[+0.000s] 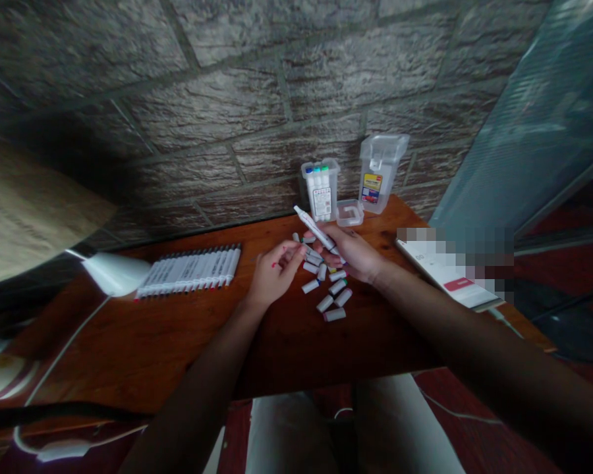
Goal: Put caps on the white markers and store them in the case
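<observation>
My right hand (352, 252) is closed around a white marker (314, 228) that points up and to the left. My left hand (275, 270) sits just left of it, fingers pinched on a small white marker cap (290, 247). Between and below the hands, several loose white caps (330, 297) lie scattered on the wooden table (188, 336). A row of several white markers (190, 270) lies side by side to the left of my left hand.
A clear plastic box (320, 189) holding three markers stands by the stone wall, with its small lid (349, 212) and a taller empty clear container (380, 172) beside it. A white booklet (449, 276) lies at the right edge. A white lamp head (116, 273) is at left.
</observation>
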Action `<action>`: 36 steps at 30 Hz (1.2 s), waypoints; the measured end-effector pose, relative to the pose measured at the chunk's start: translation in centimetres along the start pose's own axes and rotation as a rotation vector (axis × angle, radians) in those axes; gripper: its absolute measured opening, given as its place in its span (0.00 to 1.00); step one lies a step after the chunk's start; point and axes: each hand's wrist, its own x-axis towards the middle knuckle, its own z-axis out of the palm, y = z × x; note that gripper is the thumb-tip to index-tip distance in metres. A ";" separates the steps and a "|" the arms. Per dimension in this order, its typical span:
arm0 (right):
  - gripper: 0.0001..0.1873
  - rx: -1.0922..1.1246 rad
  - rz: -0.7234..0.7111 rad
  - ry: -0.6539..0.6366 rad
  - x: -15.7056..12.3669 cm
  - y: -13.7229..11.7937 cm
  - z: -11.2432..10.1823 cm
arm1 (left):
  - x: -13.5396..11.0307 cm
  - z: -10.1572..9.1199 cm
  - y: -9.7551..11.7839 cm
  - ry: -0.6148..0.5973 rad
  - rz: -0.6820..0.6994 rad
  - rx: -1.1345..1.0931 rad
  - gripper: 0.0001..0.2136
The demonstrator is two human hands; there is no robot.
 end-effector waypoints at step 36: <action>0.28 0.018 -0.129 0.091 -0.2 -0.5 -0.2 | -0.1 0.1 -0.2 -0.008 -0.003 -0.014 0.13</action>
